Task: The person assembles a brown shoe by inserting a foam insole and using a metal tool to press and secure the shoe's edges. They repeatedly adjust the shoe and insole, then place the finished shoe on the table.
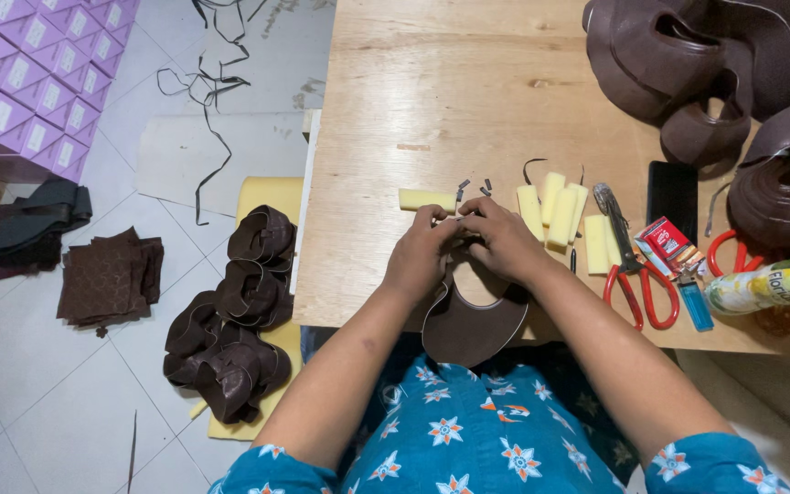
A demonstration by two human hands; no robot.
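Note:
My left hand (424,249) and my right hand (500,240) meet over a curved brown leather piece (470,327) at the front edge of the wooden table (432,110). Both hands pinch the piece's upper end, fingers closed on it. The lower rounded part hangs over the table edge toward my lap. A yellow foam strip (424,198) lies just beyond my left fingers. Small dark offcuts (474,187) lie beside it.
Several yellow foam strips (555,209), red-handled scissors (631,265), a black phone (673,197), a small red box (665,240), a blue lighter (695,304) and a bottle (765,285) lie to the right. Brown leather piles (706,64) sit far right; more leather pieces (235,320) and purple boxes (25,78) are on the floor.

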